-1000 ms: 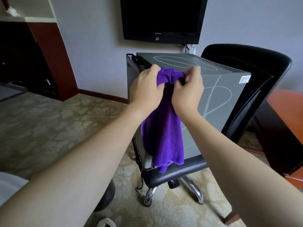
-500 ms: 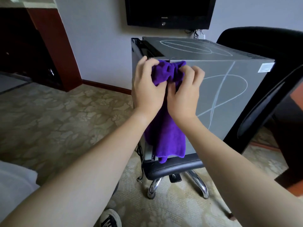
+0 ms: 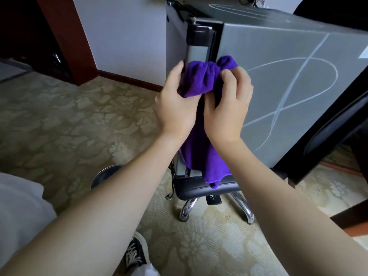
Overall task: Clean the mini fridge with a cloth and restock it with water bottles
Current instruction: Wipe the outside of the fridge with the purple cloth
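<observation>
A grey mini fridge [image 3: 278,56] with thin white curved lines on its side stands on the seat of a black office chair [image 3: 203,188]. Its door edge, with a black hinge block at the top, faces me. A purple cloth [image 3: 201,148] is bunched against that front corner and hangs down to the seat. My left hand [image 3: 175,104] holds the bunched top of the cloth from the left. My right hand [image 3: 229,104] grips the cloth from the right, against the fridge's side. No water bottles are in view.
The chair's chrome legs [image 3: 247,212] spread over patterned beige carpet [image 3: 69,126]. A black cord [image 3: 171,188] dangles by the seat's left edge. My black-and-white shoe [image 3: 137,253] is near the bottom. Dark wooden furniture [image 3: 59,36] stands at the left wall, and a round grey object [image 3: 105,174] lies on the floor.
Both hands have slid down the fridge's front corner with the cloth, from the top edge to about a third of the way down. The view has moved closer and tilted lower.
</observation>
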The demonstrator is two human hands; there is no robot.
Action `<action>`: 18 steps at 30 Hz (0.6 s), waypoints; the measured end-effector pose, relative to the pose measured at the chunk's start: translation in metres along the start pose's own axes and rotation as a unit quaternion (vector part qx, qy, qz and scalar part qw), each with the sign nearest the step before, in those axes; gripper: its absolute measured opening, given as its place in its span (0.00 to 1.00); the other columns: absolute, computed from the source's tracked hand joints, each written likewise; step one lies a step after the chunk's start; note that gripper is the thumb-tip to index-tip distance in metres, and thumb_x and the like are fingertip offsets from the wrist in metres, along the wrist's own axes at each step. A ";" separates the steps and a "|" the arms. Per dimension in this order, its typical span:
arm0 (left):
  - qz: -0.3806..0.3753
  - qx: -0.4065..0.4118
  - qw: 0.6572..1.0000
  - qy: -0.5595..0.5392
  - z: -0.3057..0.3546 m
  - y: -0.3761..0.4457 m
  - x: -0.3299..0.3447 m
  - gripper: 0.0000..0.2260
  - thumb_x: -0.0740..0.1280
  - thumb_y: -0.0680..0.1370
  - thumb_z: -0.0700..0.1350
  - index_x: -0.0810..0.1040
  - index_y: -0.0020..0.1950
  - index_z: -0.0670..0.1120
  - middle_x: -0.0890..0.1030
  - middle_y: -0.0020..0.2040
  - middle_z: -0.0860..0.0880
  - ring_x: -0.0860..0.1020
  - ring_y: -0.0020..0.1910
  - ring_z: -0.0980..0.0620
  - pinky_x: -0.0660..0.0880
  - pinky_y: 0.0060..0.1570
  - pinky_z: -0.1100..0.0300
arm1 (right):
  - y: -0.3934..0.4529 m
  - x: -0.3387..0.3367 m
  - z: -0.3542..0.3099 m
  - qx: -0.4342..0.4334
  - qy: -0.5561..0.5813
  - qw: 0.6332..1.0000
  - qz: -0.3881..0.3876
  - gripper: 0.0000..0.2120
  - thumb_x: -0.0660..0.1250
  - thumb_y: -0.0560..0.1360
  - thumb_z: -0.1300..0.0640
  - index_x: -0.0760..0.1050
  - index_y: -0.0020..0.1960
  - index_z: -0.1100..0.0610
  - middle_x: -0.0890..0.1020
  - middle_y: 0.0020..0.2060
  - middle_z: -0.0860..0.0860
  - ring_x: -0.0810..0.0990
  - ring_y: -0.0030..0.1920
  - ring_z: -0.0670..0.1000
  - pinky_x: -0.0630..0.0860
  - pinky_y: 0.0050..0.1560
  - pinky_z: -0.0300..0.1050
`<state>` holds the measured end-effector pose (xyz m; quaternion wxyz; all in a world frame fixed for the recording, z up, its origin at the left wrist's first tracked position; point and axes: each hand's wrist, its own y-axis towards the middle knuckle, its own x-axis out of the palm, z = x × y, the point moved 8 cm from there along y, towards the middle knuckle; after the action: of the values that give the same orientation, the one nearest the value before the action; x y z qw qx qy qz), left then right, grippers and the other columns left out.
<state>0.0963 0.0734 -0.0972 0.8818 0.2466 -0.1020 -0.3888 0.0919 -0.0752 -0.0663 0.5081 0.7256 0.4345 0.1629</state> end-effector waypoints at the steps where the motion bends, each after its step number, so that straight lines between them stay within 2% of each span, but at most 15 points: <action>1: 0.000 0.000 1.000 -0.004 -0.005 -0.002 0.000 0.28 0.77 0.71 0.52 0.76 0.70 0.53 0.76 0.61 0.70 0.80 0.59 0.63 0.77 0.63 0.52 | -0.003 0.002 0.003 -0.001 -0.002 1.000 0.000 0.15 0.66 0.71 0.69 0.75 0.58 0.65 0.76 0.60 0.61 0.73 0.55 0.61 0.64 0.59 0.39; 7: 0.010 -0.026 0.999 -0.022 -0.045 -0.014 -0.002 0.28 0.77 0.71 0.50 0.76 0.70 0.52 0.83 0.60 0.58 0.81 0.60 0.60 0.77 0.63 0.48 | -0.029 0.015 0.015 -0.032 -0.012 0.999 0.003 0.15 0.68 0.70 0.72 0.76 0.55 0.65 0.78 0.57 0.61 0.70 0.52 0.58 0.66 0.58 0.43; 12: -0.007 -0.043 0.999 -0.006 -0.072 -0.026 -0.002 0.28 0.76 0.72 0.53 0.75 0.72 0.55 0.82 0.62 0.58 0.80 0.61 0.58 0.76 0.63 0.48 | -0.051 0.023 0.026 -0.044 -0.019 0.999 0.025 0.17 0.68 0.69 0.73 0.73 0.55 0.61 0.79 0.54 0.62 0.72 0.50 0.58 0.66 0.57 0.42; 16: -0.005 -0.030 1.000 -0.007 -0.082 -0.030 -0.003 0.28 0.76 0.73 0.52 0.71 0.72 0.58 0.81 0.64 0.57 0.79 0.63 0.57 0.76 0.64 0.47 | -0.065 0.028 0.030 -0.034 -0.028 0.998 0.046 0.18 0.66 0.70 0.73 0.69 0.56 0.57 0.79 0.52 0.63 0.74 0.49 0.60 0.68 0.54 0.47; 18: -0.008 -0.025 1.000 -0.010 -0.088 -0.035 -0.004 0.27 0.75 0.74 0.51 0.73 0.72 0.55 0.81 0.64 0.57 0.79 0.63 0.58 0.76 0.63 0.48 | -0.071 0.030 0.033 -0.031 -0.028 0.998 0.048 0.18 0.66 0.71 0.72 0.68 0.55 0.57 0.79 0.51 0.63 0.75 0.49 0.60 0.68 0.53 0.47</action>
<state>0.1045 0.0872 -0.1904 0.8834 0.2217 -0.0988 -0.4008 0.0982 -0.0633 -0.1496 0.5341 0.7338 0.3791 0.1803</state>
